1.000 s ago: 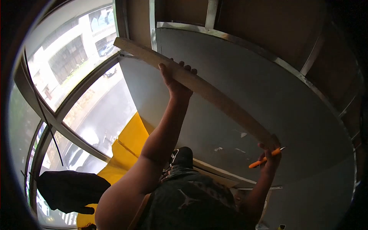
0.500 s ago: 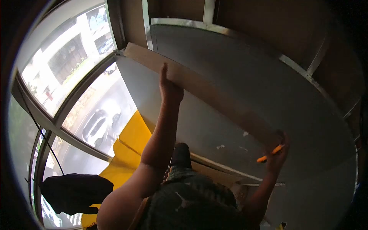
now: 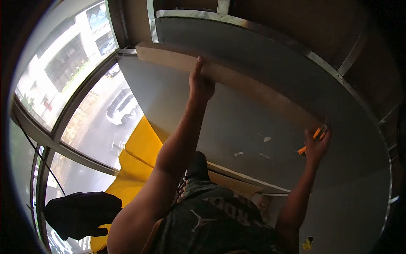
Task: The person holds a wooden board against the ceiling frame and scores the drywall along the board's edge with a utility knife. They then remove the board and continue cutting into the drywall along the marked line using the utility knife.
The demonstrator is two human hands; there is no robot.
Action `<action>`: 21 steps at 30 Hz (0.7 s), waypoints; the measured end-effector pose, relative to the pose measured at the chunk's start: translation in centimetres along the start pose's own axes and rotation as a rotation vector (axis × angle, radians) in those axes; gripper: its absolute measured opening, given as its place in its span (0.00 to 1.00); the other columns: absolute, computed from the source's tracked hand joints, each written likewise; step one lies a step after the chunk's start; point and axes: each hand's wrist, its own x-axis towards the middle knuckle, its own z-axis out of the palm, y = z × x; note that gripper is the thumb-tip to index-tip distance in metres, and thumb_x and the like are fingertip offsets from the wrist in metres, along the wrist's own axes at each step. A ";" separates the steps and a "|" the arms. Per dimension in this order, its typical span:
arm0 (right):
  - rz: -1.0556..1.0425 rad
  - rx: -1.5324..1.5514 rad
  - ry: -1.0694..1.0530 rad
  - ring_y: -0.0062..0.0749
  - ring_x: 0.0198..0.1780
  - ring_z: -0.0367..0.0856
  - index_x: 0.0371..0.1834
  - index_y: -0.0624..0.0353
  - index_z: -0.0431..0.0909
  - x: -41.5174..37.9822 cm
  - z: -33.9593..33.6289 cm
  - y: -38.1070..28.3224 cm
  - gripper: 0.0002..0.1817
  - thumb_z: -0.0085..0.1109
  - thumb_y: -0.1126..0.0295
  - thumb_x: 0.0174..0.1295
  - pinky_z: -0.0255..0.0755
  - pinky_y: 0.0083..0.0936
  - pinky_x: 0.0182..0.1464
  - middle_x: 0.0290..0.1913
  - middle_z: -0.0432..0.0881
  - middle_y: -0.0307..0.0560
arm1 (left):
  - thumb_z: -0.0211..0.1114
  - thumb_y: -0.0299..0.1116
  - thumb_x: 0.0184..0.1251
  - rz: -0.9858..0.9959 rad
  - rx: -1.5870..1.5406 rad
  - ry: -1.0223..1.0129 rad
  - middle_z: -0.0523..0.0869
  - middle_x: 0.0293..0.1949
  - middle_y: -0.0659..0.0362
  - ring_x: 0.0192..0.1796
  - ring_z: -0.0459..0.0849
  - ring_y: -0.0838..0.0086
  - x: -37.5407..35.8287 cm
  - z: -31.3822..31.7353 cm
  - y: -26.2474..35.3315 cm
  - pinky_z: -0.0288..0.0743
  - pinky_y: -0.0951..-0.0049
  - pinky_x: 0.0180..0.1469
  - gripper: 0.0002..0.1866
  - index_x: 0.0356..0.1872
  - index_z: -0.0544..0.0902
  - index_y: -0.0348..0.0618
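A long, flat brown strip [image 3: 253, 89] slants across the grey panel [image 3: 262, 122] in the head view, from the window corner down to the right. My left hand [image 3: 202, 86] grips its lower edge left of the middle, thumb on the near face and fingers hidden behind. At the strip's right end is my right hand [image 3: 318, 146], closed around an orange utility knife [image 3: 302, 150]. The hand's upper side meets the strip's end, and the knife sticks out on both sides of the palm.
Bright metal framing [image 3: 237, 19] runs along the panel's upper edge. Windows [image 3: 91, 122] on the left look onto a street with a white car. A yellow sheet [image 3: 137, 150] hangs below them, near a black cloth-like item [image 3: 82, 213]. Pale scraps [image 3: 266, 139] mark the panel.
Both hands and the strip have shifted upward in view, and the right hand has risen most. The left hand sits further right; the strip lies less steeply. The knife stays in the right hand.
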 end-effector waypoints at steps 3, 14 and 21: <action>0.027 0.029 0.003 0.48 0.65 0.81 0.80 0.51 0.58 0.6 0.3 0.2 0.44 0.73 0.64 0.64 0.91 0.38 0.49 0.73 0.68 0.58 | 0.67 0.58 0.72 -0.023 0.173 -0.036 0.77 0.62 0.47 0.65 0.76 0.53 0.0 -0.7 0.0 0.67 0.49 0.71 0.36 0.68 0.72 0.40; -0.010 0.026 0.012 0.49 0.63 0.82 0.80 0.50 0.55 2.8 -1.5 -0.3 0.44 0.72 0.67 0.64 0.89 0.40 0.53 0.73 0.66 0.60 | 0.68 0.55 0.70 -0.097 0.458 -0.207 0.74 0.65 0.40 0.66 0.78 0.44 1.0 1.1 1.9 0.80 0.44 0.61 0.41 0.70 0.68 0.29; -0.164 0.137 0.028 0.39 0.54 0.83 0.79 0.51 0.59 5.4 -1.3 -1.0 0.44 0.74 0.67 0.61 0.85 0.35 0.47 0.68 0.72 0.53 | 0.66 0.60 0.72 -0.116 0.575 -0.157 0.71 0.71 0.39 0.69 0.76 0.43 2.2 2.8 3.4 0.76 0.43 0.67 0.43 0.75 0.67 0.36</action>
